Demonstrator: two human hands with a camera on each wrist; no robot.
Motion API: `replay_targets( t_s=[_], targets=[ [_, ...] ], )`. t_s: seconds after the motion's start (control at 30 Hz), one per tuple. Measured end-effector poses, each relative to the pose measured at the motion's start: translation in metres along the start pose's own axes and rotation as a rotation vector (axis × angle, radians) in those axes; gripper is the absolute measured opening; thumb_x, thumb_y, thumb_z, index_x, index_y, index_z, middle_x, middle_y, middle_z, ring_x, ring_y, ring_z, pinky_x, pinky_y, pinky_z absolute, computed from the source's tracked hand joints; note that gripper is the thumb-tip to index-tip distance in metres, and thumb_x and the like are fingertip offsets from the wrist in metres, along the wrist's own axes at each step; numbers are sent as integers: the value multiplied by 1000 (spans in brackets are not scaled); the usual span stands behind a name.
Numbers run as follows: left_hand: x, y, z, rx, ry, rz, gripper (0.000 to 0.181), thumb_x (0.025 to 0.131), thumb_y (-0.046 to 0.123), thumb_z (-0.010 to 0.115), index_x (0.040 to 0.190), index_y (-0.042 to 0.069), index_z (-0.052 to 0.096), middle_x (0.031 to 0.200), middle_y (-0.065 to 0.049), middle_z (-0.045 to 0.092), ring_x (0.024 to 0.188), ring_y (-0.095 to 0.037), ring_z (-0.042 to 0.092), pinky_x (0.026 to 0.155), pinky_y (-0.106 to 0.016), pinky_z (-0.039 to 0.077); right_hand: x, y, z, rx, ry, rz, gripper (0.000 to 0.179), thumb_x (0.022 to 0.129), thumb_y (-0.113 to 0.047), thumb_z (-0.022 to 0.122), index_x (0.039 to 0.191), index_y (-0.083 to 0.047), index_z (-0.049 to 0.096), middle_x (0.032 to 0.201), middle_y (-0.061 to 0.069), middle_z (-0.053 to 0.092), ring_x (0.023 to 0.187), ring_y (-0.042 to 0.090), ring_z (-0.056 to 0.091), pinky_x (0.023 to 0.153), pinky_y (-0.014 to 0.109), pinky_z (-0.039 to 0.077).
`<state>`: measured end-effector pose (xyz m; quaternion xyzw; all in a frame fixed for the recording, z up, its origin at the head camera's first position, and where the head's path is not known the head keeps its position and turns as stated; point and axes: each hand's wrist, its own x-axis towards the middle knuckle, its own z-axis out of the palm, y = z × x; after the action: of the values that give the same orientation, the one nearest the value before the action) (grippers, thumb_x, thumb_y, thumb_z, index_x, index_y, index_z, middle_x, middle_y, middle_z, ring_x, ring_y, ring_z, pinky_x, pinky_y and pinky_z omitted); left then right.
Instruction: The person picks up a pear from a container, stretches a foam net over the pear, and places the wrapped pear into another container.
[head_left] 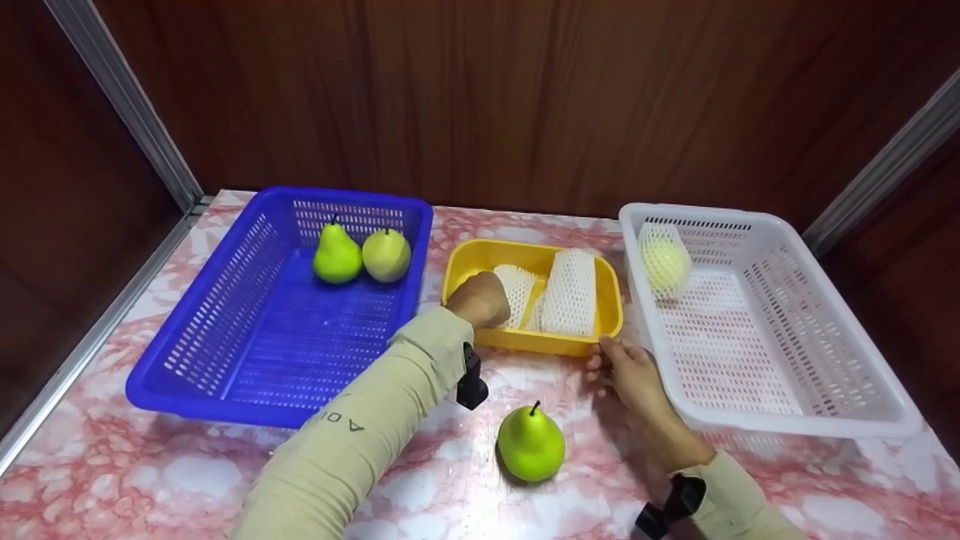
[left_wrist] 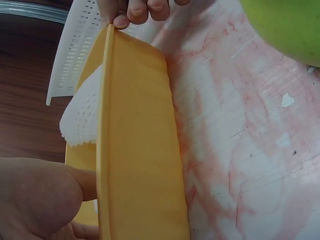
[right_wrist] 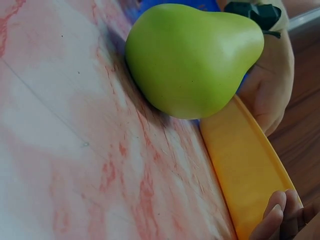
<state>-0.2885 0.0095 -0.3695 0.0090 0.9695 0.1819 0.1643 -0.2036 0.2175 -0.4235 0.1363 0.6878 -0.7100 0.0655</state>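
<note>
My left hand (head_left: 480,298) reaches down into a yellow plastic basket (head_left: 540,342), beside a white foam fruit net (head_left: 516,289). Its fingertips are hidden, so whether they grip the net cannot be told; the left wrist view shows the thumb behind the basket's rim. At the basket's near right corner, my right hand (head_left: 630,371) pinches the rim between thumb and fingers. More foam nets (head_left: 571,292) lie in the basket's right half. A green pear (head_left: 531,444) stands upright on the table in front of the basket, between my forearms.
To the left, a blue basket (head_left: 277,367) contains a green pear (head_left: 337,255) and a rounder yellow-green fruit (head_left: 386,256). The white basket (head_left: 780,420) on the right holds one pale fruit in a foam net (head_left: 664,262). A wood-grain panel (head_left: 480,105) closes off the back.
</note>
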Motion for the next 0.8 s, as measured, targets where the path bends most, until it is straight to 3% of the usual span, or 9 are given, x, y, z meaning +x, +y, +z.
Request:
replay_targets(
  t_s=[0.1,0.17,0.33,0.4,0.57,0.8],
  targets=[
    [-1,0,-3,-9,7,16,5,93,9,58,92,6,61,94,-7,59,81,-19,54,55,-25,37,0,0,0,8,1,-3,27,111,-21,40,97,-4,56,73,-1,60,61,10,59,49,19,44],
    [-9,0,-11,-21,-12,39,5,94,8,57,90,5,59,95,-8,57,83,-20,52,58,-25,37,-1,1,0,9,-2,-12,27,111,-20,40,96,-4,56,73,0,60,60,10,59,48,19,44],
    [-7,-4,-20,-59,-34,101,9,92,6,56,85,4,51,89,-8,47,81,-22,47,59,-25,38,-2,1,-1,7,-5,-23,25,111,-20,41,97,-5,55,72,0,60,60,10,59,48,20,43],
    [-8,-6,-26,-96,-33,105,5,92,6,55,91,2,54,89,-8,46,81,-23,48,61,-25,39,-1,1,-1,9,-2,-18,26,111,-21,41,97,-5,55,72,-1,60,60,9,59,48,20,43],
    [-15,-11,-40,-172,-50,92,22,94,11,56,112,-2,61,94,-7,49,85,-23,51,68,-28,47,0,1,0,5,0,5,26,111,-21,39,99,-4,54,73,-1,60,60,10,59,49,19,44],
    [-20,-20,-53,-296,-47,98,30,94,16,58,117,-3,60,98,-7,52,91,-22,52,78,-28,48,-1,0,0,0,7,20,28,111,-23,38,99,-4,55,73,0,60,61,10,59,48,19,44]
  ],
)
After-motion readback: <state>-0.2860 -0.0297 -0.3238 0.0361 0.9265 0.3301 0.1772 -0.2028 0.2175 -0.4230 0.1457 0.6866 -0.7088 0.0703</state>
